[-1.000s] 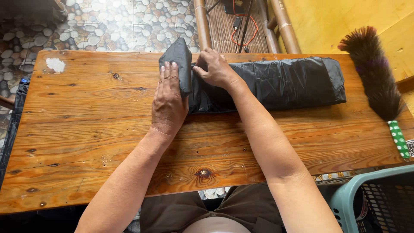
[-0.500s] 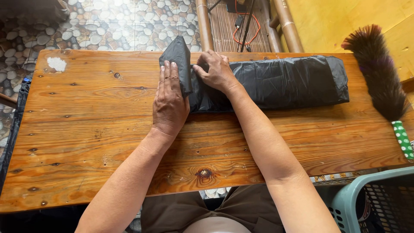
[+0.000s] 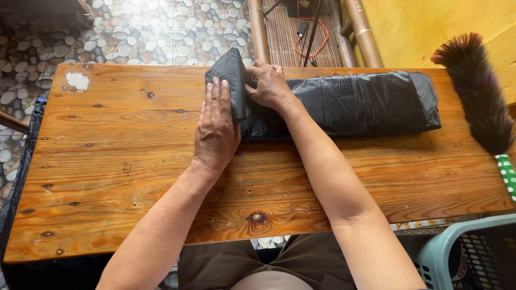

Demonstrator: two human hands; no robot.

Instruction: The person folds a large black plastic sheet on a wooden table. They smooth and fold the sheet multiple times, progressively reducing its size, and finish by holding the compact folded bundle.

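Folded black plastic bag (image 3: pixel 344 104) lying lengthwise on the far part of the knotty wooden table (image 3: pixel 107 177). Left hand (image 3: pixel 216 129) flat beside its raised end, fingers together; right hand (image 3: pixel 269 86) fingers clamped on that turned-up fold. Feather duster (image 3: pixel 478 91) at right.

Pebble floor (image 3: pixel 134 27) — yellow wall (image 3: pixel 430 27)

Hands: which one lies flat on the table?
The left hand, palm down beside the black plastic bag's folded end. The right hand curls on top of the bag.
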